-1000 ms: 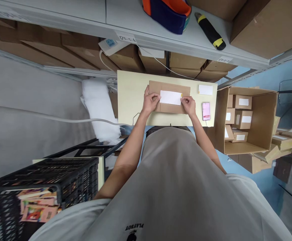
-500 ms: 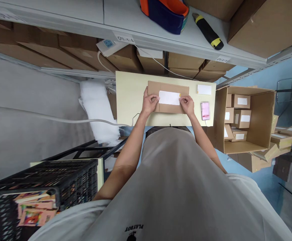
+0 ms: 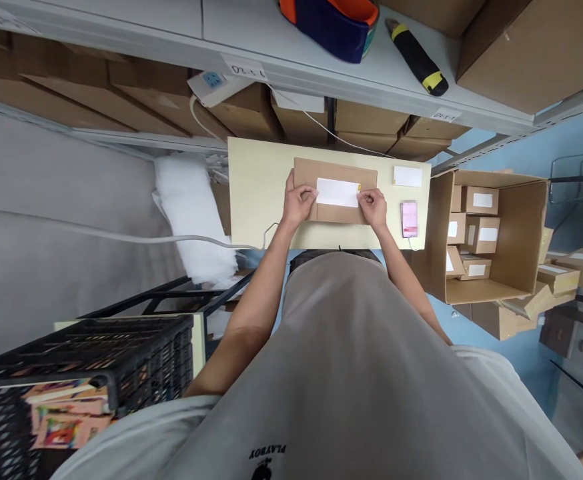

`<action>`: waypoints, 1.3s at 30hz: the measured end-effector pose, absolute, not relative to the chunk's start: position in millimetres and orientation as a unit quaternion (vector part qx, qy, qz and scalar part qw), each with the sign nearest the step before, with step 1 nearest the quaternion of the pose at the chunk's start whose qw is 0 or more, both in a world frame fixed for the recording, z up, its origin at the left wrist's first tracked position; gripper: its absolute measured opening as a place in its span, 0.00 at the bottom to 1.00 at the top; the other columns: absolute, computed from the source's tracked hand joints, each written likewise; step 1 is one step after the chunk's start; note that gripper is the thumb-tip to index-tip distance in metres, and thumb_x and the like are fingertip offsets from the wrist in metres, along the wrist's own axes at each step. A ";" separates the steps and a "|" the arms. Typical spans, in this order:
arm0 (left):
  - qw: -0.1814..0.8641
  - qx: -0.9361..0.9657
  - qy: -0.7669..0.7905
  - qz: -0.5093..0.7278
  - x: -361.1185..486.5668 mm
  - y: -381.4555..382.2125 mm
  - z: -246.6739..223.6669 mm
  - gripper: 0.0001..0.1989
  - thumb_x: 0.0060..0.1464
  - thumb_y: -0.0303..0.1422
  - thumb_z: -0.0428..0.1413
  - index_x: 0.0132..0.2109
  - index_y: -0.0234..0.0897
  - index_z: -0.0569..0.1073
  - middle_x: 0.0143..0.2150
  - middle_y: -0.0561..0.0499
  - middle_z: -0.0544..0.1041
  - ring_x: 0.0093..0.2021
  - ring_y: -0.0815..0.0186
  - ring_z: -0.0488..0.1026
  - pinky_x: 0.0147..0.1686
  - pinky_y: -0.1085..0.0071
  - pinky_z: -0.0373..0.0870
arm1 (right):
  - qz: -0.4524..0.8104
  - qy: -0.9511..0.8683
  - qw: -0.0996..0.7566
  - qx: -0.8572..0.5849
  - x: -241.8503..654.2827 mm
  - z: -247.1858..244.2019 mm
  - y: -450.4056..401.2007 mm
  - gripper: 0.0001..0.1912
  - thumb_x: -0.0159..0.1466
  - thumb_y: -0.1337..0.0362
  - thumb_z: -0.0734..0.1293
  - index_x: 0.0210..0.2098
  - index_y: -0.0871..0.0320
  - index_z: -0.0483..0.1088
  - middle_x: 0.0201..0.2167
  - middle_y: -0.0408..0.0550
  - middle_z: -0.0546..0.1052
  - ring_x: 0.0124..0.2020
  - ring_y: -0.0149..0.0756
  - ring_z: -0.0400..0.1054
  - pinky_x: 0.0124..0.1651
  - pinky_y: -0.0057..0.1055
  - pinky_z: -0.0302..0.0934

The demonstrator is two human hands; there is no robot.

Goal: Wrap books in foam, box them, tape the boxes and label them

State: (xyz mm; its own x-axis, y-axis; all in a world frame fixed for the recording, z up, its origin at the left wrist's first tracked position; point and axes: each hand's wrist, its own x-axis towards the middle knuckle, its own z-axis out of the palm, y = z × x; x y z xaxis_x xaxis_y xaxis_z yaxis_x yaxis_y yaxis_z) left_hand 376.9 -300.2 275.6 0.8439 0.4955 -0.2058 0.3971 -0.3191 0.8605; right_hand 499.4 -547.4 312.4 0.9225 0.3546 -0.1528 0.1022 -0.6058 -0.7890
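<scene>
A flat brown cardboard box (image 3: 336, 215) lies on the pale yellow tabletop (image 3: 259, 193). On its upper face is a white label (image 3: 337, 193) with a small yellow mark at its right end. My left hand (image 3: 299, 203) pinches the label's left end between thumb and finger. At the right end, my right hand (image 3: 373, 205) pinches the label near the yellow mark. Both hands rest over the box. Right of the box are a stack of white labels (image 3: 407, 177) and a phone (image 3: 409, 219) with a pinkish screen.
A large open carton (image 3: 519, 233) holding several small labelled boxes stands at the right. White wrapping (image 3: 191, 220) and a black crate (image 3: 156, 353) are on the left. The shelf (image 3: 271, 70) above bears a tape dispenser (image 3: 334, 30) and a yellow-black cutter (image 3: 416, 57).
The view has shifted slightly. Both hands stay at the two ends of the label on the box, with no clear movement of their own.
</scene>
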 end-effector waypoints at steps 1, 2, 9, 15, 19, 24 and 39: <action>0.516 0.810 0.275 0.051 376.5 -299.8 275.0 0.06 0.67 0.38 0.64 0.44 0.42 0.84 0.85 0.48 0.60 0.83 0.52 0.59 0.84 0.50 0.54 | 0.145 -0.130 0.424 -0.885 498.7 312.4 -547.2 0.08 0.71 0.58 0.71 0.36 0.52 0.79 0.43 0.50 0.81 0.44 0.42 0.73 0.59 0.42 0.71; 0.517 0.809 0.275 0.055 376.2 -299.5 274.5 0.06 0.66 0.38 0.64 0.43 0.44 0.84 0.84 0.49 0.61 0.84 0.51 0.58 0.84 0.50 0.54 | 0.141 -0.131 0.422 -0.886 498.0 312.5 -546.9 0.08 0.71 0.59 0.71 0.36 0.52 0.78 0.43 0.50 0.81 0.44 0.42 0.73 0.60 0.42 0.71; 0.514 0.815 0.264 0.053 375.5 -300.9 274.9 0.08 0.68 0.37 0.62 0.46 0.39 0.84 0.83 0.44 0.63 0.86 0.52 0.52 0.85 0.48 0.52 | 0.130 -0.135 0.416 -0.890 495.2 315.9 -545.3 0.06 0.71 0.61 0.71 0.36 0.52 0.78 0.43 0.50 0.82 0.43 0.43 0.72 0.60 0.43 0.71; 0.489 0.823 0.283 0.061 374.6 -308.4 277.7 0.07 0.67 0.40 0.65 0.44 0.41 0.81 0.86 0.46 0.56 0.86 0.50 0.52 0.84 0.47 0.54 | 0.125 -0.147 0.397 -0.897 493.6 314.5 -544.9 0.05 0.71 0.61 0.73 0.37 0.51 0.77 0.43 0.50 0.81 0.45 0.45 0.72 0.61 0.45 0.70; 0.459 0.836 0.295 0.064 374.2 -316.0 281.9 0.21 0.56 0.50 0.75 0.43 0.43 0.77 0.87 0.45 0.52 0.86 0.41 0.51 0.82 0.42 0.58 | 0.132 -0.156 0.354 -0.913 492.5 312.4 -542.0 0.11 0.66 0.58 0.80 0.40 0.52 0.77 0.45 0.51 0.80 0.49 0.48 0.72 0.62 0.47 0.69; 0.445 0.827 0.339 0.052 378.3 -322.5 283.4 0.27 0.53 0.58 0.75 0.41 0.45 0.74 0.87 0.45 0.53 0.85 0.37 0.55 0.78 0.39 0.63 | 0.120 -0.132 0.339 -0.924 490.8 308.8 -535.4 0.11 0.71 0.54 0.77 0.39 0.51 0.74 0.43 0.51 0.78 0.49 0.49 0.71 0.63 0.48 0.67; 0.423 0.799 0.412 0.114 395.8 -327.6 294.1 0.13 0.69 0.48 0.63 0.50 0.46 0.79 0.74 0.41 0.72 0.77 0.46 0.69 0.79 0.44 0.63 | 0.078 -0.152 0.312 -0.935 483.4 301.7 -521.8 0.15 0.81 0.56 0.59 0.52 0.53 0.76 0.50 0.59 0.81 0.56 0.55 0.72 0.66 0.54 0.67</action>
State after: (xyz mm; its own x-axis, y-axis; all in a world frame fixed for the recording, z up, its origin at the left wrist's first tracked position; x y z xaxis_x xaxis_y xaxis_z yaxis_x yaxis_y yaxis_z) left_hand 395.8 -327.6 294.1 0.6352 0.7542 -0.1665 0.5616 -0.3031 0.7699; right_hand 483.4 -521.8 301.7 0.9416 0.3330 -0.0501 0.2361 -0.7588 -0.6070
